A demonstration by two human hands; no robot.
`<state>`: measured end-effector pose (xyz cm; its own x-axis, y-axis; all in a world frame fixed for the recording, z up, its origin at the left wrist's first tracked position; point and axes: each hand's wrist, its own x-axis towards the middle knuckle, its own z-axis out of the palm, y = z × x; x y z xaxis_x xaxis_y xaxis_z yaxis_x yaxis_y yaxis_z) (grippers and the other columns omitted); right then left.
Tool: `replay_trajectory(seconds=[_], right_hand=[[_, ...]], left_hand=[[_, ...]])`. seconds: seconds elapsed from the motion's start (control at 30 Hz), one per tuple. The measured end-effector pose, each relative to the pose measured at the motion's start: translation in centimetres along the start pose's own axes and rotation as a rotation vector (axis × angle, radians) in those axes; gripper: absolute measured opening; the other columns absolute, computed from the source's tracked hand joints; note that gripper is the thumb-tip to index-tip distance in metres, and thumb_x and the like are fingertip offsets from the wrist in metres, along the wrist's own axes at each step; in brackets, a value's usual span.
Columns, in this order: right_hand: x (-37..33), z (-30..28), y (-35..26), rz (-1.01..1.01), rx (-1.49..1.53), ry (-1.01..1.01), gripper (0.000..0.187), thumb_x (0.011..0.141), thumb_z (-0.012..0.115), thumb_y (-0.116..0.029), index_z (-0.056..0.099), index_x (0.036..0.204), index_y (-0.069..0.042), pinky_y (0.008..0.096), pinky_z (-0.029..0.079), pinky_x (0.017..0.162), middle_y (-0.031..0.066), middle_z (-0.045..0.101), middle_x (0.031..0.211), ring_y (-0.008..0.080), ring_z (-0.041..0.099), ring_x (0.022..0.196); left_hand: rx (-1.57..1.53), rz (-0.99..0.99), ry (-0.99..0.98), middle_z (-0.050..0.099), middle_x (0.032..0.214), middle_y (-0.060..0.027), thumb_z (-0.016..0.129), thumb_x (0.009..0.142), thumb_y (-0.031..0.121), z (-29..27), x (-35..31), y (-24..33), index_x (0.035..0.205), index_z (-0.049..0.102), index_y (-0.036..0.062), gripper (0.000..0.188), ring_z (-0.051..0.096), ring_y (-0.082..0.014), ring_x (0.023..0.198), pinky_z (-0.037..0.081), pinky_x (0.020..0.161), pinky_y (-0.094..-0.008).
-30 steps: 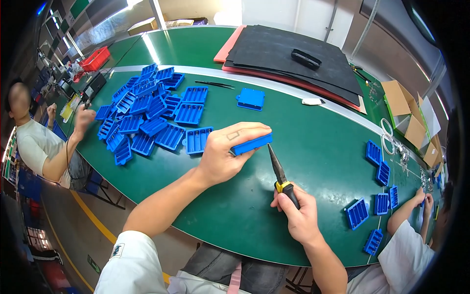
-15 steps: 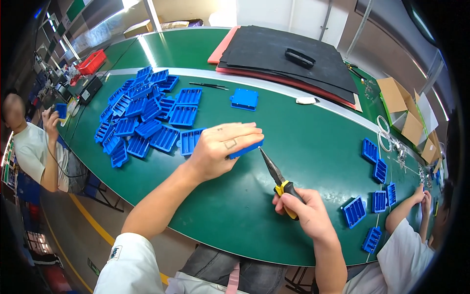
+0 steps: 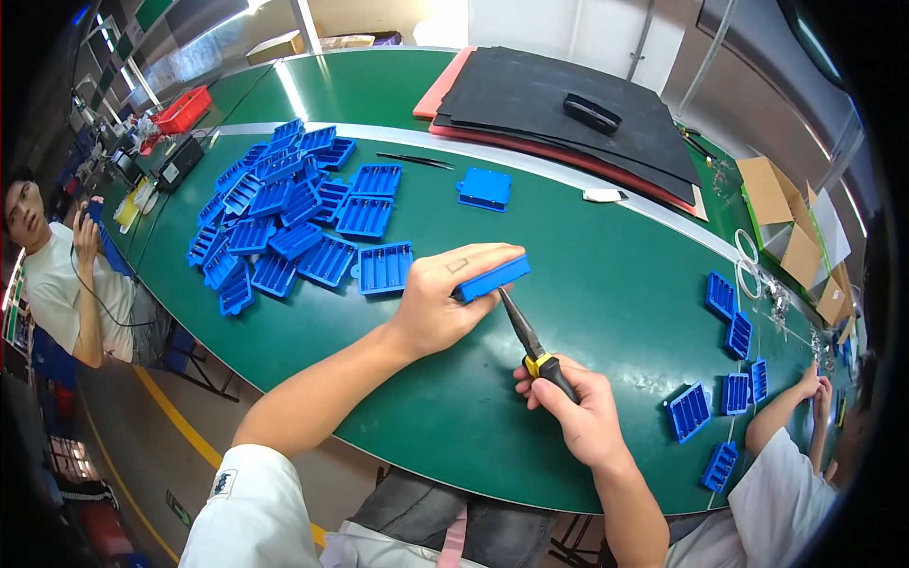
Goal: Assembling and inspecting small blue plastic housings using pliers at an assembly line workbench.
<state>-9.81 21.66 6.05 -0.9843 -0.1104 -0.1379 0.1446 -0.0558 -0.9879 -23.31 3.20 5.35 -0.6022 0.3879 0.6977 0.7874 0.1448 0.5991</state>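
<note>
My left hand (image 3: 443, 301) grips a blue plastic tray part (image 3: 494, 279) by its edge, holding it just above the green table (image 3: 606, 275). In my right hand (image 3: 579, 415) is a pair of pliers (image 3: 532, 343) with yellow and black handles. The plier tips point up and touch the underside of the blue part. A heap of several matching blue ribbed trays (image 3: 284, 222) lies to the left of my left hand, the nearest one (image 3: 385, 268) right beside my wrist.
A single blue tray (image 3: 485, 187) and black tweezers (image 3: 414, 161) lie farther back. Black foam sheets (image 3: 568, 114) on a red mat cover the far side. More blue trays (image 3: 724, 379) lie at right by a seated person's hands (image 3: 814, 383). Another person (image 3: 57, 275) sits at left.
My left hand has kept the blue part while my right hand brought the pliers up, so the tips now meet the part. The person at left raised a hand toward the head.
</note>
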Motion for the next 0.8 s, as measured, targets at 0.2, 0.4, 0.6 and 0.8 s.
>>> replay_trajectory(seconds=[0.2, 0.4, 0.6, 0.8], right_hand=[[0.0, -0.1, 0.4, -0.009, -0.007, 0.016, 0.018, 0.091, 0.06, -0.01, 0.065, 0.096, 0.007, 0.0251, 0.047, 0.072, 0.0062, 0.062, 0.092, 0.011, 0.058, 0.079], [-0.2, 0.4, 0.9, -0.077, -0.095, 0.022, 0.02, 0.091, 0.059, -0.012, 0.059, 0.077, 0.002, 0.0257, 0.038, 0.062, 0.0041, 0.054, 0.079, 0.0103, 0.048, 0.068], [-0.5, 0.8, 0.4, -0.036, -0.123, 0.034, 0.023, 0.092, 0.059, -0.012, 0.055, 0.074, 0.002, 0.0266, 0.035, 0.058, 0.0037, 0.049, 0.074, 0.0099, 0.042, 0.064], [-0.7, 0.5, 0.8, 0.052, -0.081, 0.033, 0.023, 0.092, 0.059, -0.014, 0.057, 0.075, 0.002, 0.0254, 0.037, 0.059, 0.0023, 0.053, 0.075, 0.0093, 0.044, 0.065]], left_hand=[[0.002, -0.015, -0.015, 0.068, 0.109, -0.0172, 0.068, 0.071, -0.009, 0.1, -0.1, 0.0, 0.112, 0.067, 0.0013, 0.041, 0.068, -0.0299, 0.099, 0.055, 0.084, -0.0337], [0.025, 0.023, -0.018, 0.069, 0.108, -0.0163, 0.069, 0.071, -0.008, -0.1, 0.0, 0.0, 0.11, 0.067, 0.0011, 0.04, 0.069, -0.0294, 0.097, 0.056, 0.083, -0.0334], [-0.037, -0.04, -0.044, 0.07, 0.106, -0.0163, 0.068, 0.071, -0.009, 0.0, -0.3, -0.3, 0.111, 0.067, 0.0017, 0.041, 0.07, -0.0284, 0.095, 0.056, 0.081, -0.032], [0.08, 0.067, -0.084, 0.069, 0.108, -0.0152, 0.067, 0.072, -0.007, -0.4, 0.1, -1.1, 0.112, 0.068, 0.006, 0.042, 0.068, -0.03, 0.098, 0.056, 0.083, -0.0329]])
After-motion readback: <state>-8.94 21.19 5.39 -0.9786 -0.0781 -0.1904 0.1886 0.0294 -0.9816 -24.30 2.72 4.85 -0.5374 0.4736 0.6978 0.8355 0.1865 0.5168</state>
